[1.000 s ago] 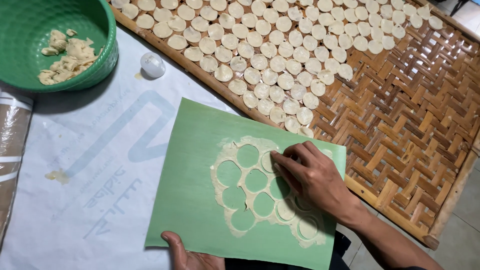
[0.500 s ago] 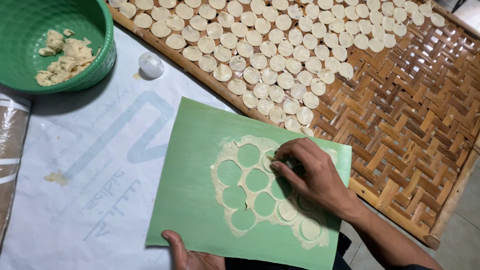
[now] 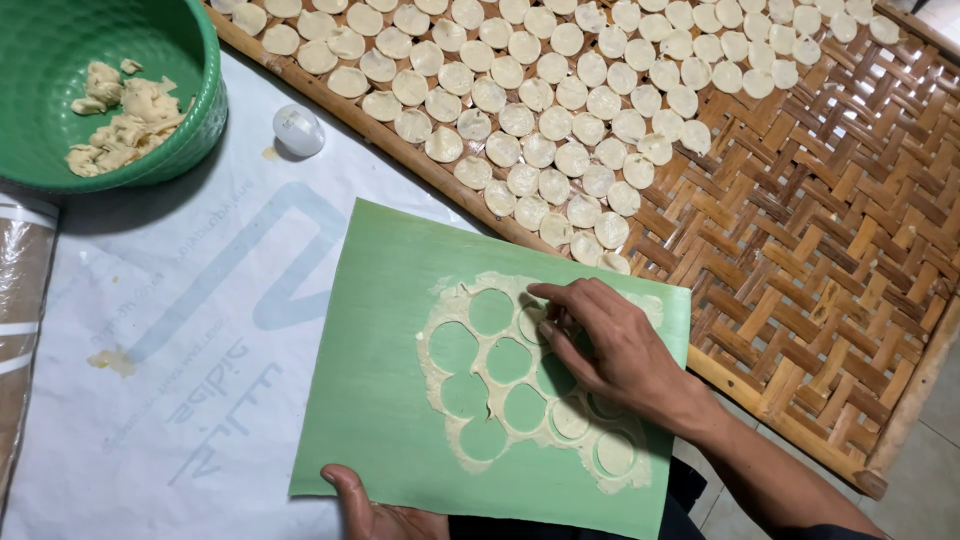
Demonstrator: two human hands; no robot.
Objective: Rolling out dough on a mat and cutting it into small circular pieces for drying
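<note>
1. The dough sheet (image 3: 470,400) is lying on the green mat (image 3: 385,300), thin and pale, with round holes cut through most of it. A few discs are still sitting in place at its right and lower edge.
2. Judging it: light, soft and easily torn. A disc looks best lifted by working a fingertip under its rim; pinching the middle would likely crease it.
3. My right hand (image 3: 610,350) is resting on the sheet, fingertips (image 3: 545,325) curled onto a disc at the upper right. Whether the disc is actually gripped I cannot tell.
4. My left hand (image 3: 375,510) is pressing the mat's near edge, thumb on top, holding it flat.
5. Against the frame one second back: the right hand is reaching further up and left across the sheet; mat and left hand are staying put.
6. Outward: the woven tray (image 3: 830,250) is carrying rows of finished discs, and the green bowl (image 3: 200,110) is holding dough scraps.
</note>
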